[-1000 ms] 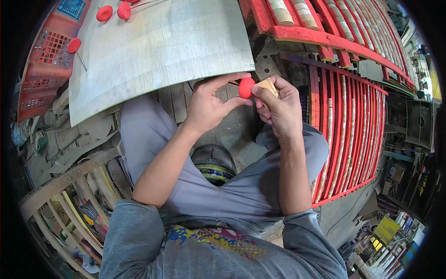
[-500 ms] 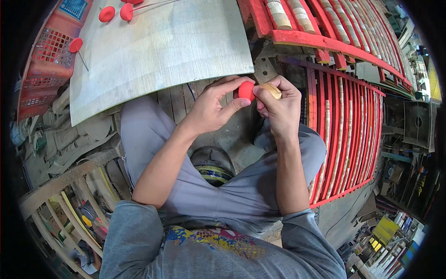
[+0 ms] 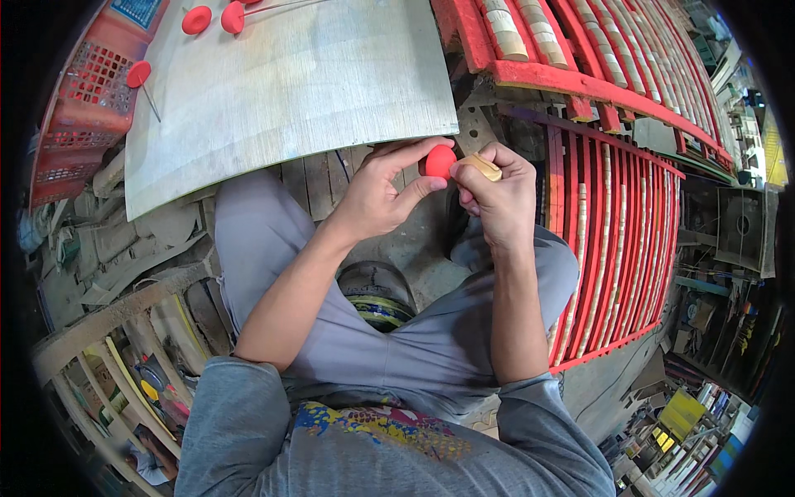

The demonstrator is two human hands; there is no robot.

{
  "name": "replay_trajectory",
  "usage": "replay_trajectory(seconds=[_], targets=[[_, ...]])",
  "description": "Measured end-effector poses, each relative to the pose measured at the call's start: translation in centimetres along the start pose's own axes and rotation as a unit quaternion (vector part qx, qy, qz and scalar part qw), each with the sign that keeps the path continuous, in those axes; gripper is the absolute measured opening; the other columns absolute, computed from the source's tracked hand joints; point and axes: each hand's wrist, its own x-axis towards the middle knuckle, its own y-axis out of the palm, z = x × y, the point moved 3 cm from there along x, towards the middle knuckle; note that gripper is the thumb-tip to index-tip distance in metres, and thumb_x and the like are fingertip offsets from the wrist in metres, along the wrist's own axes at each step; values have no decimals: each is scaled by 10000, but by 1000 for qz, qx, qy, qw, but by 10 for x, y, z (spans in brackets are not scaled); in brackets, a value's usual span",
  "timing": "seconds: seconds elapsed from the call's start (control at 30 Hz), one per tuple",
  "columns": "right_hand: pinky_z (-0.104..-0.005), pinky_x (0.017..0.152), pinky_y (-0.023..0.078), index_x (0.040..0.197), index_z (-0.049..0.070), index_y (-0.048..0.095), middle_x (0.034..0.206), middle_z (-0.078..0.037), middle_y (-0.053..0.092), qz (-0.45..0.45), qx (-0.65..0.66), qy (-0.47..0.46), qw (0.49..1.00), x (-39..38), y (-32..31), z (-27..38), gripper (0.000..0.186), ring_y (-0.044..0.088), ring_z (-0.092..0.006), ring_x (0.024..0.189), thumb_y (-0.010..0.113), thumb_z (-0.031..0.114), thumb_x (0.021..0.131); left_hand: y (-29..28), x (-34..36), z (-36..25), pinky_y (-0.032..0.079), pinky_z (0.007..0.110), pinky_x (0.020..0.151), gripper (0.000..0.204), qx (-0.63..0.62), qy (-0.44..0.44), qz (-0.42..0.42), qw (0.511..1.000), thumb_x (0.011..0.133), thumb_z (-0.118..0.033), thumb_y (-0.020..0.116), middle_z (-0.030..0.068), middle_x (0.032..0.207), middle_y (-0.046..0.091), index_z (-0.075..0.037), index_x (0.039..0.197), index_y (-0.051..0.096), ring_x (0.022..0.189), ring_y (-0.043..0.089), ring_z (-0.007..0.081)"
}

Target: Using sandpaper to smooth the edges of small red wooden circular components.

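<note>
My left hand (image 3: 387,180) pinches a small round red knob (image 3: 440,161) between thumb and fingertips. Close against its right side, my right hand (image 3: 500,186) is closed around a pale wooden piece (image 3: 483,167), whose flat end sticks out above the thumb. The right thumb tip touches the knob or lies just beside it; what is between them is hidden. Ahead, on a pale board (image 3: 306,91), lie red round heads on thin rods, among them a red head (image 3: 196,20) and another red head (image 3: 233,17). One more rodded red head (image 3: 138,74) rests by the board's left edge.
A red plastic basket (image 3: 93,108) stands left of the board. To the right, red slatted racks (image 3: 580,81) hold rows of pale wooden cylinders (image 3: 505,35). A wooden slatted chair or frame (image 3: 124,319) is at lower left. My bent knees are below the hands.
The wooden piece has tilted slightly in my right hand, and the red knob has turned a little. Both hands stay in nearly the same place; the whole view has shifted slightly.
</note>
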Motion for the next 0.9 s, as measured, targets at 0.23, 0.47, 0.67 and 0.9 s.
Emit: replay_trajectory(seconds=[0.23, 0.47, 0.67, 0.9], targets=[[-179, 418, 371, 672, 32, 545, 581, -14, 568, -20, 48, -16, 999, -3, 4, 2, 141, 514, -44, 479, 650, 3, 761, 5, 1, 8, 380, 302, 975, 425, -106, -61, 19, 992, 911, -237, 600, 112, 1163, 602, 21, 1240, 526, 1096, 533, 168], [-182, 431, 385, 667, 19, 537, 583, -28, 572, -30, -40, -15, 999, -2, -4, 8, 147, 512, -51, 482, 644, 6, 768, 8, 4, -1, 382, 310, 962, 411, 53, 34, -4, 998, 892, -211, 611, 139, 1147, 593, 27, 1219, 544, 1080, 541, 196], [-181, 429, 377, 684, 19, 543, 584, -30, 573, -61, 29, -32, 997, -2, -2, 3, 142, 509, -50, 480, 652, 6, 773, 11, 6, 3, 390, 312, 950, 391, 20, 8, 5, 1000, 899, -219, 598, 136, 1143, 579, 21, 1205, 551, 1076, 537, 215], [-174, 403, 349, 706, 27, 570, 585, -23, 574, 24, 56, 25, 998, 2, -3, 0, 118, 496, -40, 463, 670, 8, 765, 13, 2, 6, 465, 219, 702, 416, -91, -78, 47, 992, 949, -289, 536, 70, 1137, 556, 6, 1242, 518, 935, 536, 102]])
